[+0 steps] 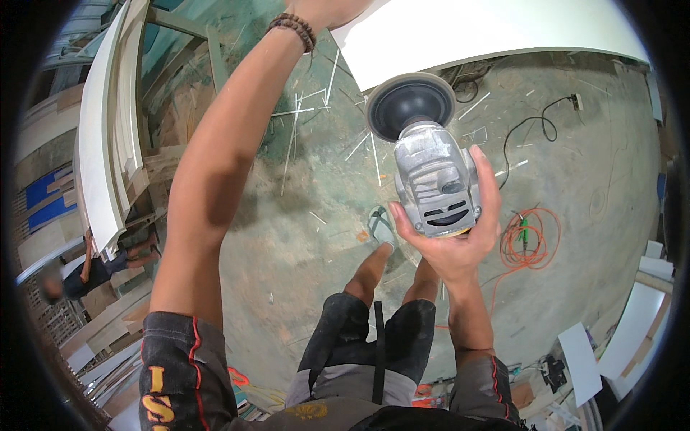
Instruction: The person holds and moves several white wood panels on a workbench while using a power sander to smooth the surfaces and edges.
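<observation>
My right hand (460, 237) grips the silver body of an angle grinder (431, 179), whose round black sanding disc (411, 106) points up and away, just below the edge of a large white panel (489, 29). My left arm stretches up to that panel. The left hand (327, 11) rests at the panel's near edge, mostly cut off by the top of the picture, so its grip is unclear. A dark bead bracelet (293, 29) sits on the left wrist.
Dusty concrete floor below, strewn with thin white strips (302, 115). An orange cable coil (532, 241) and a black cable (535, 126) lie to the right. White curved panels (108, 144) stand at left; another person (86, 276) crouches at the far left. White boards (582, 363) lean at lower right.
</observation>
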A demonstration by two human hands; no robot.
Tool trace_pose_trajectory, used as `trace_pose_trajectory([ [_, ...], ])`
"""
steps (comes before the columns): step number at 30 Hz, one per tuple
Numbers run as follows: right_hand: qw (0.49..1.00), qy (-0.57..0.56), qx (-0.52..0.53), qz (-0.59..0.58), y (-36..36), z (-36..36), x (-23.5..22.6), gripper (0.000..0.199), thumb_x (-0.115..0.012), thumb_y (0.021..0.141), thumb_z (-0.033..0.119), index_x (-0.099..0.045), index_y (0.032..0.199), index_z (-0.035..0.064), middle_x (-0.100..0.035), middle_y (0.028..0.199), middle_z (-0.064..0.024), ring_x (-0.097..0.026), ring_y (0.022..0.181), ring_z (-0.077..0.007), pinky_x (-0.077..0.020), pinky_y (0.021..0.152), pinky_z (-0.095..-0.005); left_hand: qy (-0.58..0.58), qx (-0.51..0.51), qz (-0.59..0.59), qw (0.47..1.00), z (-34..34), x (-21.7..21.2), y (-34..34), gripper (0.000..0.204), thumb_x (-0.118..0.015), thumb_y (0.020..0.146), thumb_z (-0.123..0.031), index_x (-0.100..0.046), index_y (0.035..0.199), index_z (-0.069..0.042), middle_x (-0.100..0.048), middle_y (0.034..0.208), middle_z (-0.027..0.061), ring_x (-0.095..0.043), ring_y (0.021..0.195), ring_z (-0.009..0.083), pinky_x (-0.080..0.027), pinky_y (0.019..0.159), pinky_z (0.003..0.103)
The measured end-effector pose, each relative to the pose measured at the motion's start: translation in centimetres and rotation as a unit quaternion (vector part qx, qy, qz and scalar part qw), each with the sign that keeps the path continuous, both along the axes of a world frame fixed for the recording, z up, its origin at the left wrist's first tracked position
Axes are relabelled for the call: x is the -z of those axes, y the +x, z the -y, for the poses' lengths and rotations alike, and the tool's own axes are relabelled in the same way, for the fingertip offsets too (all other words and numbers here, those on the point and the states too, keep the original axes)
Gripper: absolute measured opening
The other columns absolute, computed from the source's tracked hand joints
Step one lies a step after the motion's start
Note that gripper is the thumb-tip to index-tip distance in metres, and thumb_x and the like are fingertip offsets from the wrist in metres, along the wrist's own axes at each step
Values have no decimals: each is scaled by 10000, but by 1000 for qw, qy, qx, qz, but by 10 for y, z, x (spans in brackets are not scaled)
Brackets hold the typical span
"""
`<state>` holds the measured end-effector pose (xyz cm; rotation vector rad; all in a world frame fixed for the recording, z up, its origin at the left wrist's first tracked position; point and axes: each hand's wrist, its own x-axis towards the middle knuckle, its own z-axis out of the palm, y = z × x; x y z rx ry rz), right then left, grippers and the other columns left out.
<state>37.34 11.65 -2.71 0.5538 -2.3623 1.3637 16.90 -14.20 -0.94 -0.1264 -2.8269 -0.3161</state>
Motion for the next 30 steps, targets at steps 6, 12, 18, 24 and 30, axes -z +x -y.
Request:
trace_pose_trajectory([
  [6, 1000, -25, -11, 2, 4, 16, 4, 948, -980, 626, 278, -535, 1398, -49, -664, 1298, -195, -735, 1023, -305, -613, 858, -377, 1, -7, 18, 1000, 0, -4, -4, 736, -447, 1026, -597, -483, 1526, -58, -397, 1587, 286, -285, 1521, 421, -211, 1267, 470],
  [12, 999, -29, -7, 13, 3, 19, 2, 951, -978, 634, 263, -523, 1410, -49, -647, 1305, -191, -722, 1048, -293, -604, 880, -373, -10, -43, 46, 998, -3, -11, 0, 739, -445, 1027, -597, -479, 1528, -55, -381, 1598, 283, -287, 1518, 431, -208, 1269, 470],
  [18, 993, -103, 23, 62, -3, 10, 8, 1006, -984, 618, 206, -477, 1450, -43, -592, 1359, -173, -659, 1151, -269, -564, 953, -363, -5, -16, 21, 1000, 0, -9, -2, 734, -454, 1021, -599, -489, 1524, -65, -383, 1596, 284, -295, 1511, 443, -231, 1260, 477],
  [24, 996, -74, -6, 43, -2, 12, 4, 1000, -982, 639, 227, -468, 1455, -34, -608, 1337, -187, -684, 1116, -276, -574, 938, -373, -5, -27, 25, 999, -3, -13, -2, 732, -448, 1027, -588, -492, 1513, -43, -396, 1586, 287, -303, 1510, 428, -219, 1265, 473],
  [30, 996, -70, -24, 46, 1, 19, 3, 1004, -979, 646, 253, -465, 1459, -31, -615, 1340, -203, -703, 1109, -292, -592, 921, -376, -16, 21, -11, 1000, 4, -5, -5, 710, -442, 1043, -555, -491, 1504, -17, -416, 1573, 282, -305, 1507, 423, -212, 1266, 468],
])
